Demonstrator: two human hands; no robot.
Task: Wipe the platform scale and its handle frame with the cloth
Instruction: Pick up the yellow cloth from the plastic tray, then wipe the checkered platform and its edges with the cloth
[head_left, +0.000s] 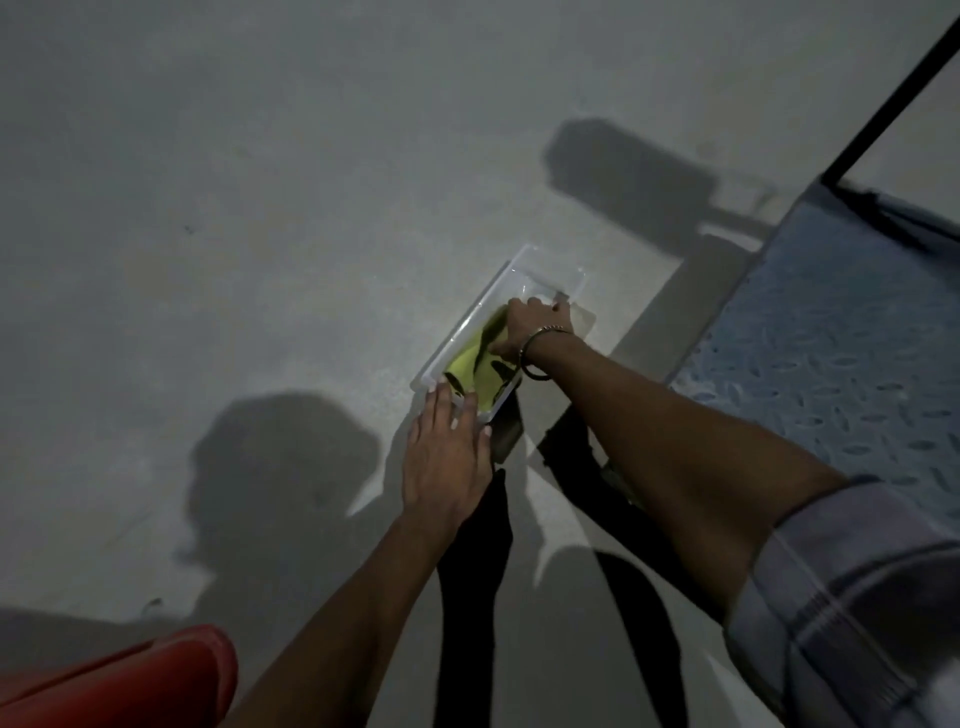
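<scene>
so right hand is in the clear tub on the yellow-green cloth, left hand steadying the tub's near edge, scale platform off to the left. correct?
One slip: in the head view the scale platform lies to the right, not the left. The rest holds: the right hand is in the clear tub on the yellow-green cloth, and the left hand rests on its near edge.

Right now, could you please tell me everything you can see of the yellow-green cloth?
The yellow-green cloth lies crumpled with dark folds inside a clear rectangular plastic container on the grey floor. It looks soft, perhaps wet. The right hand presses on its far end; the left hand rests on the container's near rim.
</scene>
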